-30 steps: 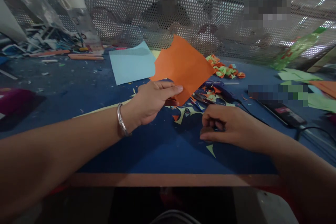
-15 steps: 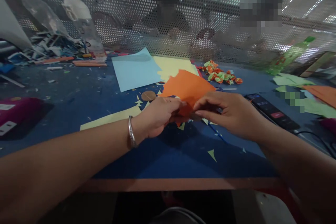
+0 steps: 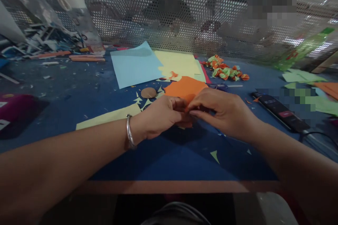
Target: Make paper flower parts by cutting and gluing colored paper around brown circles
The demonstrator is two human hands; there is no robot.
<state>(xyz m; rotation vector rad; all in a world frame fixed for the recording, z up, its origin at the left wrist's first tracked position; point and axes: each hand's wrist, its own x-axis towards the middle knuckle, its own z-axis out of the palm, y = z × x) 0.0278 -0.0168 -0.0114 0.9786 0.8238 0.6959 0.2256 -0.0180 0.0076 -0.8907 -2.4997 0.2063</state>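
Over the blue table, both hands hold a sheet of orange paper (image 3: pixel 183 87) with a curved, cut-looking edge. My left hand (image 3: pixel 161 116), with a silver bangle at its wrist, has its fingers closed on the near part of the sheet. Thumb and fingers of my right hand (image 3: pixel 221 109) pinch the paper right beside the left fingertips. What lies between the two sets of fingertips is hard to make out. A round brown disc (image 3: pixel 148 92) and pale green paper scraps (image 3: pixel 148 103) lie left of the sheet.
Behind are a light blue sheet (image 3: pixel 134 65), a yellow sheet (image 3: pixel 181 64) and crumpled orange-green paper pieces (image 3: pixel 224 69). A phone (image 3: pixel 281 110) lies at right, a green bottle (image 3: pixel 303 49) beyond. A clear bottle (image 3: pixel 81 21) stands back left, before a perforated metal screen (image 3: pixel 126 10).
The orange sheet has come down and its far edge shows less height. My fingertips have drawn closer together. A small orange scrap on the yellow sheet now shows.
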